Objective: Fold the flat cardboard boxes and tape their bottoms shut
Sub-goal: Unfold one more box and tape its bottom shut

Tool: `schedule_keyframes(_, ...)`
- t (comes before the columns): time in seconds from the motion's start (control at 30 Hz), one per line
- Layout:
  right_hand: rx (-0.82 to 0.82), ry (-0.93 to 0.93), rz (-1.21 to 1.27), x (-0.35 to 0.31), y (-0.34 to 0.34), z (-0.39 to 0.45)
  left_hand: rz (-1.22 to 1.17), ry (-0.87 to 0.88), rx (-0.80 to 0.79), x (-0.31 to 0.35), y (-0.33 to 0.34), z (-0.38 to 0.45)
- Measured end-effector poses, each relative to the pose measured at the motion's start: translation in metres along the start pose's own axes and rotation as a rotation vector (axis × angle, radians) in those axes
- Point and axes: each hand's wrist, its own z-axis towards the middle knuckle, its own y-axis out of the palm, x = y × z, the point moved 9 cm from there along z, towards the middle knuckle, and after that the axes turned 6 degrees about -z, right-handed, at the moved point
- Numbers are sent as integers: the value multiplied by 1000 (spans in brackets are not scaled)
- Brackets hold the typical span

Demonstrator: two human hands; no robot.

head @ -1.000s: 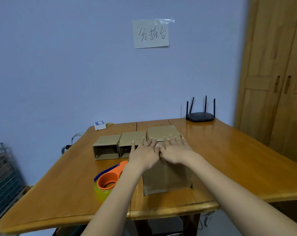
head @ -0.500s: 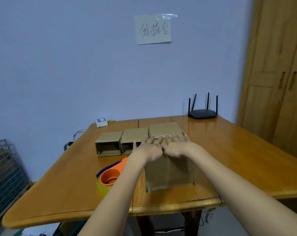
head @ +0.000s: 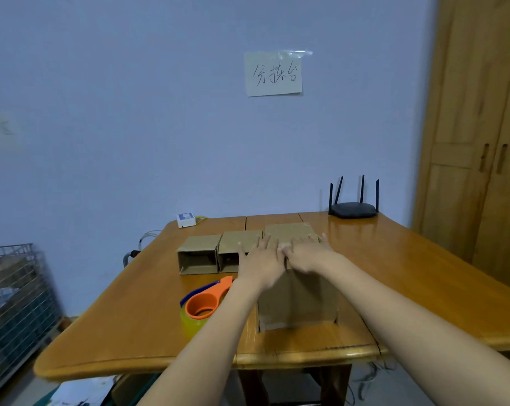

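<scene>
Hands barely shifted: left hand point(head: 261, 263) and right hand point(head: 306, 253) stay flat, fingers spread, pressing flaps on the box point(head: 297, 300) near the table point(head: 423, 288) edge; tape dispenser point(head: 204, 303) nearest the left.

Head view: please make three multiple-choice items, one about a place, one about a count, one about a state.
1. Where is the tape dispenser?
A. left of the big box
B. on the router
C. in the wardrobe

2. How many small folded boxes stand in the row at the big box's far left?
A. five
B. two
C. none

3. How are the hands?
A. gripping the tape
B. hanging off the table
C. flat on the big box

Key: 1 A, it lies on the table beside the big box. 2 B, one, another. 3 C, left hand and right hand press its top.
</scene>
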Motion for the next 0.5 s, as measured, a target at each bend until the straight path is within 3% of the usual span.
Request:
schedule_keyframes(0.17,356,-93,93,-35,-56,-12,-256,28,229,-17,-46,-1)
schedule_keyframes(0.27,417,-171,224,-70,-70,-18,-285,-60,279,-62,-63,-2)
schedule_keyframes(0.37,391,-239,299,-105,-66,-14,-185,-277,95,-130,-41,-6)
schedule_keyframes(0.5,302,-304,409,-154,-45,-7,-65,-415,-191,-190,14,-24)
